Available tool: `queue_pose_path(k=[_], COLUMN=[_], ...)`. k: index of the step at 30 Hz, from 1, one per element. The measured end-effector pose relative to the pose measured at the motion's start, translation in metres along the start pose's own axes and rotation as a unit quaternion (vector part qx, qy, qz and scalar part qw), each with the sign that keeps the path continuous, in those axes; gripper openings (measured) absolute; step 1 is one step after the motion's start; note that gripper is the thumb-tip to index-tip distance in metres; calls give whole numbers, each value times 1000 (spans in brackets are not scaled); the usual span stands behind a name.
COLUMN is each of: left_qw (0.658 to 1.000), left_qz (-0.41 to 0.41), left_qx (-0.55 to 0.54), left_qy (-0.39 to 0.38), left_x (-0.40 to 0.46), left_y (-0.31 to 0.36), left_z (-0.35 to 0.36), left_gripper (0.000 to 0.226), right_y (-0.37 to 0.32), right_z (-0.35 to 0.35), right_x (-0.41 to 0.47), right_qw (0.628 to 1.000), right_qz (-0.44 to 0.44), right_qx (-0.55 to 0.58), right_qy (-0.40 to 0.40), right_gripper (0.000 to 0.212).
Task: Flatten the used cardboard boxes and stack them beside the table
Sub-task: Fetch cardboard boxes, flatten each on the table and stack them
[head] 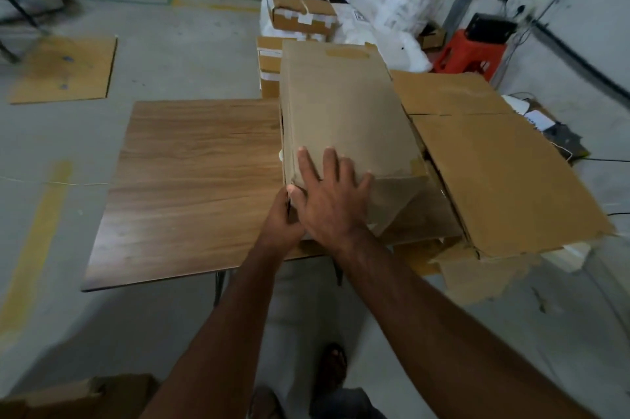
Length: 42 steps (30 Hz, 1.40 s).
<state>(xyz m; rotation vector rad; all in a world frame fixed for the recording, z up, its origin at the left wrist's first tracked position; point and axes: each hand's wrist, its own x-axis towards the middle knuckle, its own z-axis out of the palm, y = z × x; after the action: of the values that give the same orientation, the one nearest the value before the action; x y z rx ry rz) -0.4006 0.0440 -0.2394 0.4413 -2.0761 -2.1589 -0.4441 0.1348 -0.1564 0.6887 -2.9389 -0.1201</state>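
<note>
Wooden table (191,179) — grey concrete floor (163,53)

table (191,179): wood-grain top, smooth, slight sheen, looks like laminate. box (344,121) on its 3 o'clock side: matt brown cardboard, glossier tape patches at the 12 and 5 o'clock corners. flattened sheets (504,176) at 3 o'clock: same matt cardboard, torn ragged edges. floor (170,53): grey concrete, dull, worn yellow paint lines. cardboard sheet (64,69) at 10 o'clock: matt, stained. stool (470,55) at 2 o'clock: red plastic, semi-gloss. white bundles (385,2) at 1 o'clock: possibly plastic wrap or foam, too blurred to tell.
</note>
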Motion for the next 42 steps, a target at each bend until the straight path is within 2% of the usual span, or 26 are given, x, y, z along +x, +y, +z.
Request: queue_pose_path(k=[2,4,6,7,8,9,11,12,13,16,18,19,21,23,26,28,29,31,33,36,40,42], left_qw=[1000,999,997,996,996,996,994,994,994,994,994,994,992,981,943,916,905,887,883,898,930,922], left_qz=[9,-17,-46,-53,-62,-69,-82,-83,-84,-83,-73,-69,-69,-61,-89,-133,-150,-174,-165,-159,-216,-238], left_qx=[16,-8,-25,-31,-34,-36,-47,-51,-54,-60,-68,-71,-90,-167,-294,-346,-364,-381,-389,-374,-251,-196], left_qy=[18,37,54,57,54,52,53,53,44,35,43,45,49,76,131,156,163,193,203,169,163,233], left_x=[6,12,17,18,19,21,21,22,22,24,27,27,26,24,18,13,11,9,9,10,10,8], left_y=[5,7,7,7,7,5,5,4,1,-2,-2,-5,-8,-21,-42,-57,-64,-73,-82,-91,-96,-96], left_z=[4,5,4,2,1,1,6,10,13,27,34,36,42,57,100,125,133,140,138,128,113,94], left_gripper=[53,66,85,85,81,78,76,76,77,79,81,83,85,81,71,81,75,49,44,38,35,29], right_y=[9,35,75,98,120,140,166,174,177,182,188,192,199,199,182,161,149,131,122,117,116,116], right_z=[-8,-13,-10,-5,6,20,50,67,80,100,100,97,80,53,19,12,11,21,31,42,62,65], right_x=[1,-1,-5,-10,-13,-15,-18,-18,-20,-14,-6,-3,5,14,29,32,30,24,22,21,19,18], right_qw=[999,980,922,885,851,819,761,743,736,718,729,737,765,809,901,953,967,978,982,985,985,986], right_qz=[-19,14,134,203,258,294,290,279,271,245,219,212,185,131,32,-35,-67,-114,-127,-122,-136,-136], right_qx=[50,194,319,365,416,477,579,601,611,643,643,637,616,573,421,286,230,159,131,115,102,98], right_qy=[-8,44,172,204,188,123,-43,-93,-112,-103,-85,-73,-38,25,101,96,89,69,59,49,33,21], right_gripper=[72,75,83,89,95,103,117,118,116,106,87,84,93,92,79,75,76,80,83,84,85,86])
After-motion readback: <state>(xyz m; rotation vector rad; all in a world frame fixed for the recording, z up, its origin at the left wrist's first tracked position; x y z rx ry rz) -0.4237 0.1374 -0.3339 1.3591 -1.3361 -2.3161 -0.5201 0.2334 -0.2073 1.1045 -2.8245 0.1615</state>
